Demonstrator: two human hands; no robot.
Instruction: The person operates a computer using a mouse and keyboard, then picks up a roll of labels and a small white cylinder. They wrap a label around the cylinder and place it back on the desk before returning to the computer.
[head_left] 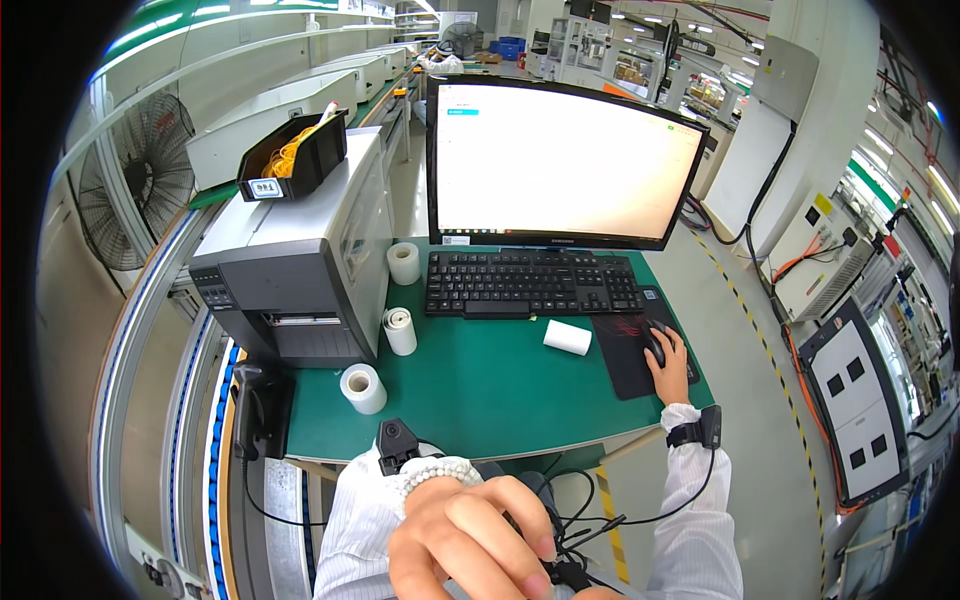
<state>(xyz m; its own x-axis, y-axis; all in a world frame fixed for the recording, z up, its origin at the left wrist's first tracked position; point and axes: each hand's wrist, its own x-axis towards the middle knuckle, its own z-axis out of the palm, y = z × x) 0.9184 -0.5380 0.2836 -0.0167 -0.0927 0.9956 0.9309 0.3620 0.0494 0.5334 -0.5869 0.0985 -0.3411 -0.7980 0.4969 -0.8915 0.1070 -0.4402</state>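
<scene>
My right hand (670, 370) rests over a black computer mouse (655, 345) on a dark mouse pad (622, 360) with a red pattern, its fingers curved around the mouse. My left hand (470, 545) is raised close in front of me at the lower middle, palm side hidden and fingers curled. Whatever those fingers hold, if anything, is hidden. Black cables (575, 540) hang just beside and behind it. Beyond the hands, a black keyboard (530, 283) lies in front of a lit monitor (565, 165) with a mostly white screen.
White label rolls (363, 389) stand on the green table (470, 400); another white roll (567, 338) lies near the keyboard. At left are a grey label printer (290, 290), a black bin (295, 160) with yellow bands on top, and a black handheld scanner (258, 410) in its stand.
</scene>
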